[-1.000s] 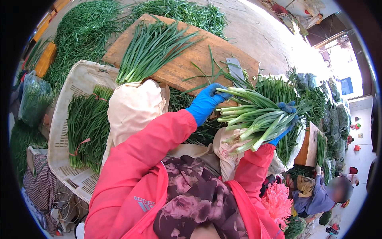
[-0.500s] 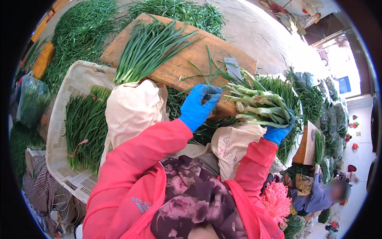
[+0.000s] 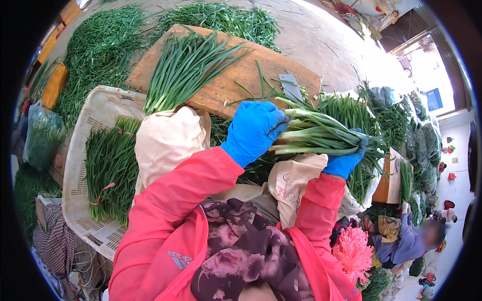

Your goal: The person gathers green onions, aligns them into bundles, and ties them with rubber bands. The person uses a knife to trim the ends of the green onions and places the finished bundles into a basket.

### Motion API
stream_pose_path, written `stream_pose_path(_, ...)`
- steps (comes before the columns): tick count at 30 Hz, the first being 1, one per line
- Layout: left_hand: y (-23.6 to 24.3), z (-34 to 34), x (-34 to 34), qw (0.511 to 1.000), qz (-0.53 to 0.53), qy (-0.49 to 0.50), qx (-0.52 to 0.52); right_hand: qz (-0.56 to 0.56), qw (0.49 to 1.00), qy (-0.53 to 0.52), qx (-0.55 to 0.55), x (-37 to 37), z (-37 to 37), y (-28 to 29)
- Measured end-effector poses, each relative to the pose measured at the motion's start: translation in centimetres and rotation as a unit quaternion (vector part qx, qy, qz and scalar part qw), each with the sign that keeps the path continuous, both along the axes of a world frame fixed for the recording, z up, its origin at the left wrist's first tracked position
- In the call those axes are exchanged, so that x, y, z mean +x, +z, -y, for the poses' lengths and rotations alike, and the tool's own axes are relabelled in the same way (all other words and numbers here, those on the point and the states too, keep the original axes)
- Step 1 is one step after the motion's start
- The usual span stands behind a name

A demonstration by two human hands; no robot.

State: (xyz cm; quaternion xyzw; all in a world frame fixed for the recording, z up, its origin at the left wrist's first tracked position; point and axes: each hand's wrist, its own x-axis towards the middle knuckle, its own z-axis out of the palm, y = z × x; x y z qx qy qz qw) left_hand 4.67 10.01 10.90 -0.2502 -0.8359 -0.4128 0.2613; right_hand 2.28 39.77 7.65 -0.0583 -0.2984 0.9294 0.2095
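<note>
In my blue-gloved right hand (image 3: pixel 347 156) is a loose bunch of garlic chives (image 3: pixel 324 131), its pale stem ends pointing left and its green leaves trailing right past the fingers. My left hand (image 3: pixel 257 131), also gloved in blue, is closed with its fingertips pinched at the pale ends of that bunch. Some of its fingertips are hidden by the hand itself. Ahead of my hands, a wooden board (image 3: pixel 228 83) lies across my lap area. On its left part is a spread pile of chives (image 3: pixel 188 70); a grey flat blade (image 3: pixel 290 88) rests on its right part.
At left stands a white plastic crate (image 3: pixel 75 175) with tied chive bundles (image 3: pixel 113 175). Heaps of green leaves (image 3: pixel 105 45) cover the floor beyond. A white sack of chives (image 3: pixel 364 188) is beside my right arm. Another person (image 3: pixel 406 238) sits at far right.
My left hand has moved right and closed at the stem ends. The bunch has turned so that its leaves and smoother stems show, and my right hand has shifted slightly.
</note>
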Motion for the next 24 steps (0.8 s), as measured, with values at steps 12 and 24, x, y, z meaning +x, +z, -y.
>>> stream_pose_path(12, -5.5, 1.3, -0.7, 0.972, 0.131, 0.011, 0.196, -0.022, 0.998, -0.038, 0.034, -1.0, 0.5, 0.1)
stream_pose_path(24, -3.8, 4.3, -1.9, 0.977, 0.198, -0.021, 0.082, 0.022, 0.995, -0.087, 0.049, 0.6, -4.2, 0.0)
